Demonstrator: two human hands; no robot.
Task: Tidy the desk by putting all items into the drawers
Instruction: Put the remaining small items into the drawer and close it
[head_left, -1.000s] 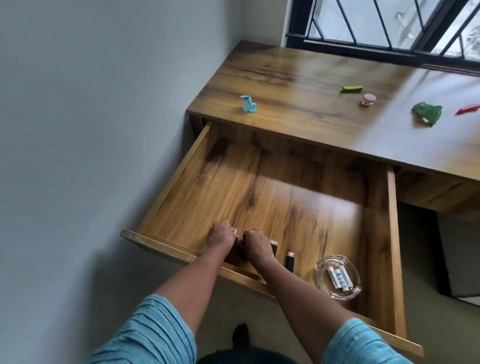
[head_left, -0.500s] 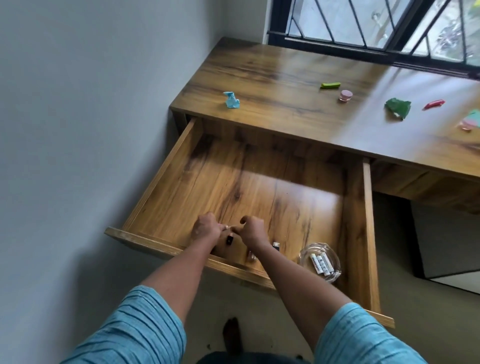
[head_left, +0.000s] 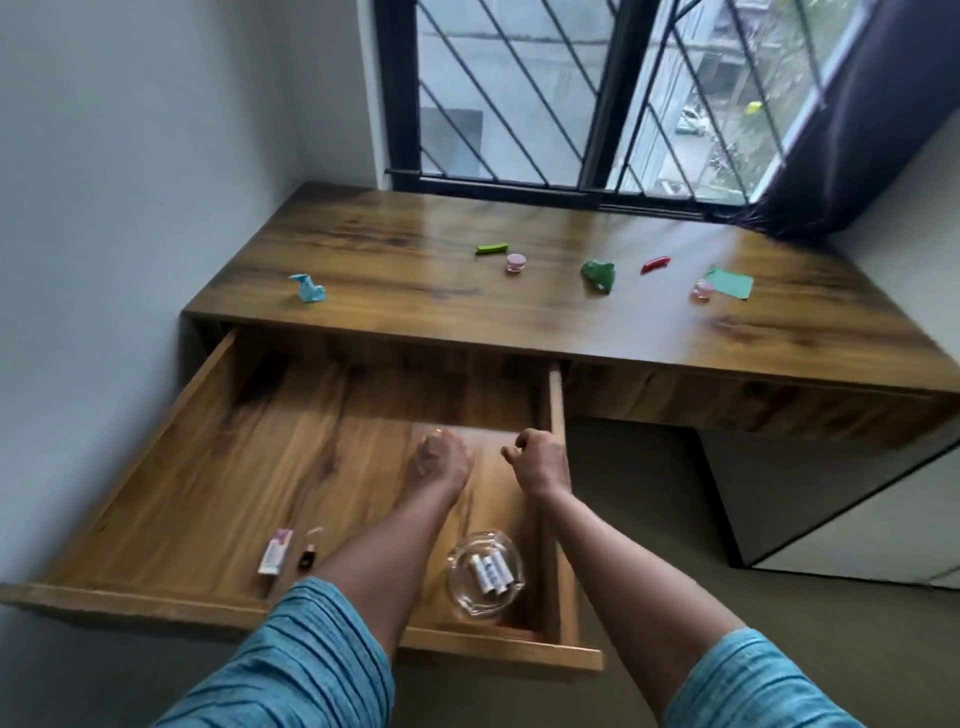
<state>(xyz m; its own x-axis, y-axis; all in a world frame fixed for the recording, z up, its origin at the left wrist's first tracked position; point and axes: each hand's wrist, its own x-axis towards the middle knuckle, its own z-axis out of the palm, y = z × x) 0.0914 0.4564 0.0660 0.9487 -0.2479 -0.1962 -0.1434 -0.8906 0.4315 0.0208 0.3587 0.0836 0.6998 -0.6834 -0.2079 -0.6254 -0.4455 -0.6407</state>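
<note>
Two arms over drawer (head_left: 311, 441), right hand (head_left: 540, 460) fingers loosely curled, empty — left hand (head_left: 444, 460) blurred, unclear.

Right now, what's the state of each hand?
Left hand: motion-blurred, cannot tell.
Right hand: open, fingers loosely curled, holding nothing.
</note>
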